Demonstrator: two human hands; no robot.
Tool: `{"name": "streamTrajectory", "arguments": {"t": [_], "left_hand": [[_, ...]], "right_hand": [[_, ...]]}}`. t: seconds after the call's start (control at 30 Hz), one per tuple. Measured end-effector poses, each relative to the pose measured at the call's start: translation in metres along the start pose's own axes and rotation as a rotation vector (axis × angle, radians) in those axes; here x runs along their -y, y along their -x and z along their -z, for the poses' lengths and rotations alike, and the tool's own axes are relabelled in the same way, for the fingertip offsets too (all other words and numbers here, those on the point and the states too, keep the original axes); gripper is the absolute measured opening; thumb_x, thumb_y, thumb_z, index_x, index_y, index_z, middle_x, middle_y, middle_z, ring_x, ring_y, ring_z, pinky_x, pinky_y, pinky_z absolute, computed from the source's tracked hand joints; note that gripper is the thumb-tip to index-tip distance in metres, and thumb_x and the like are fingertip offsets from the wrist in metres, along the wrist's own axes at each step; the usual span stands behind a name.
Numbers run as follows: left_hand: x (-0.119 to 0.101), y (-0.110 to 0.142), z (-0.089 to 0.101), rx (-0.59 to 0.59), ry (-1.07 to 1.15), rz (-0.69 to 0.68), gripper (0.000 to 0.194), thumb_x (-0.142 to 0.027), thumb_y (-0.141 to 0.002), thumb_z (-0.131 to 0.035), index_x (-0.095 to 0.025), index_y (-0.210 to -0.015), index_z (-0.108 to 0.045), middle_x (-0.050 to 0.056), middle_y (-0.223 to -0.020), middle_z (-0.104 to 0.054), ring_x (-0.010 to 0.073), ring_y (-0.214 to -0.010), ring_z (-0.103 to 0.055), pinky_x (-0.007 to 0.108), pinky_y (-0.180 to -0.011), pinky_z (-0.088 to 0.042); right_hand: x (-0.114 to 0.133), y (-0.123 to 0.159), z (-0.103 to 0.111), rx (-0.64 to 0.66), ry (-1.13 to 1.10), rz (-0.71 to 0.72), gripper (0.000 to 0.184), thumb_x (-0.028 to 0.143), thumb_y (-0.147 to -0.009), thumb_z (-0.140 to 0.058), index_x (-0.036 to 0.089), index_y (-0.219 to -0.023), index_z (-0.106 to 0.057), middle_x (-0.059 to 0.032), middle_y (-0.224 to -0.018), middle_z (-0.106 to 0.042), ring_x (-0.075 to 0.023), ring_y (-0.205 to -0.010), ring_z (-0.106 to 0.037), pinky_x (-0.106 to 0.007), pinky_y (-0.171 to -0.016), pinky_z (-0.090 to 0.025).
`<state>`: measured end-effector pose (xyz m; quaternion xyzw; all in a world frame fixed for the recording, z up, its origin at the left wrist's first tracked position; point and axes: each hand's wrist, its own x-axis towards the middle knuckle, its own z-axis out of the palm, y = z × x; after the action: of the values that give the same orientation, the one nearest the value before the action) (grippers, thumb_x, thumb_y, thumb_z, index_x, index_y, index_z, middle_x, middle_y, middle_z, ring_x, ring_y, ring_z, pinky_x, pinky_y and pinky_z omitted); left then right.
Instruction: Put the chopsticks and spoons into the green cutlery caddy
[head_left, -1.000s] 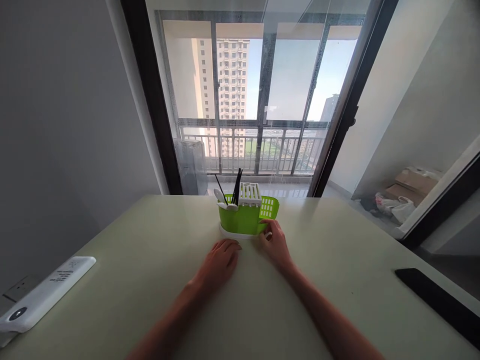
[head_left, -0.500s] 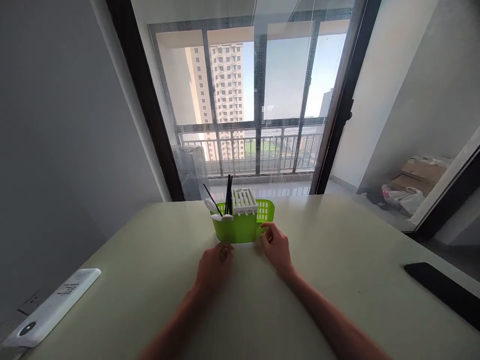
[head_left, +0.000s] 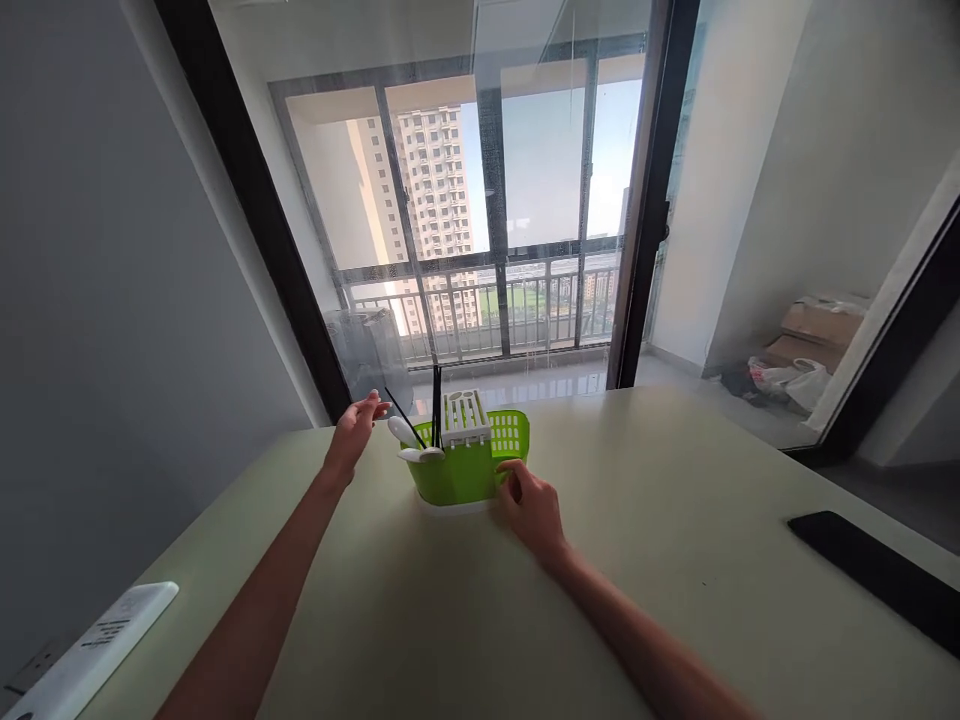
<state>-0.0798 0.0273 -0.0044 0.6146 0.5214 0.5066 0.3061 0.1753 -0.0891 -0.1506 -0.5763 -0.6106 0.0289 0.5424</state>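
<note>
A green utensil holder point(head_left: 454, 478) with a white base stands on the table. In its left compartment are several black chopsticks point(head_left: 436, 405), one of them leaning left, and several white spoons point(head_left: 403, 431). A white slotted rack point(head_left: 466, 415) tops its middle part. My left hand point(head_left: 354, 432) is raised at the holder's left, fingers stretched out and apart near the tip of the leaning chopstick, with nothing seen in them. At the holder's right front, my right hand point(head_left: 534, 505) is closed, its curled fingers against the green side; the exact contact is partly hidden.
The pale table point(head_left: 630, 600) bears a white flat device point(head_left: 112, 640) at the left edge and a black flat object point(head_left: 870, 565) at the right. Beyond its far edge is a dark-framed glass door point(head_left: 637, 220). Cardboard boxes point(head_left: 821, 330) and bags lie on the floor at right.
My left hand has moved from the holder's front base up and left, and its fingers have opened out. My right hand stays at the holder's right front. The view has shifted slightly.
</note>
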Motion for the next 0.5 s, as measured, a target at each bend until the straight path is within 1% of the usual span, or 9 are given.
{"name": "streamTrajectory", "arguments": {"t": [0.1,0.17,0.23,0.37,0.5], "left_hand": [[-0.024,-0.017,-0.013,0.131,-0.058,0.008,0.071,-0.078,-0.077,-0.058,-0.016,-0.110,-0.063,0.014,-0.122,-0.071,0.0275,-0.120,-0.062,0.035,-0.100,-0.047],[-0.033,-0.023,-0.023,0.214,-0.102,0.016,0.074,-0.079,-0.075,-0.060,-0.015,-0.111,-0.064,0.014,-0.119,-0.073,0.0280,-0.118,-0.064,0.034,-0.098,-0.049],[-0.038,-0.028,-0.032,0.274,-0.133,0.012,0.075,-0.079,-0.073,-0.061,-0.015,-0.113,-0.065,0.013,-0.118,-0.073,0.0277,-0.115,-0.066,0.034,-0.096,-0.050],[-0.038,-0.035,-0.049,0.318,-0.181,-0.025,0.071,-0.076,-0.069,-0.069,-0.017,-0.108,-0.070,0.012,-0.113,-0.076,0.0282,-0.111,-0.068,0.034,-0.094,-0.052],[-0.036,-0.040,-0.059,0.293,-0.212,-0.057,0.065,-0.070,-0.061,-0.078,-0.019,-0.100,-0.075,0.012,-0.110,-0.077,0.0308,-0.111,-0.068,0.033,-0.088,-0.055]], "right_hand": [[0.000,0.001,0.001,0.013,0.037,0.040,0.023,0.023,-0.089,-0.044,0.024,-0.100,-0.065,0.0020,-0.066,-0.067,-0.0148,-0.055,-0.058,-0.024,-0.056,-0.032],[0.000,0.002,0.001,0.022,0.055,0.062,0.024,0.022,-0.089,-0.044,0.023,-0.101,-0.065,0.0017,-0.068,-0.069,-0.0146,-0.054,-0.060,-0.024,-0.056,-0.031],[0.000,0.002,0.001,0.031,0.069,0.079,0.023,0.021,-0.088,-0.046,0.023,-0.101,-0.064,0.0021,-0.067,-0.070,-0.0142,-0.054,-0.060,-0.024,-0.055,-0.030],[0.001,0.002,0.002,0.036,0.092,0.095,0.021,0.021,-0.087,-0.047,0.023,-0.100,-0.065,0.0025,-0.066,-0.070,-0.0134,-0.053,-0.061,-0.024,-0.055,-0.029],[0.003,0.002,0.003,0.031,0.107,0.096,0.021,0.020,-0.087,-0.047,0.023,-0.098,-0.065,0.0032,-0.064,-0.069,-0.0130,-0.051,-0.061,-0.024,-0.054,-0.027]]}}
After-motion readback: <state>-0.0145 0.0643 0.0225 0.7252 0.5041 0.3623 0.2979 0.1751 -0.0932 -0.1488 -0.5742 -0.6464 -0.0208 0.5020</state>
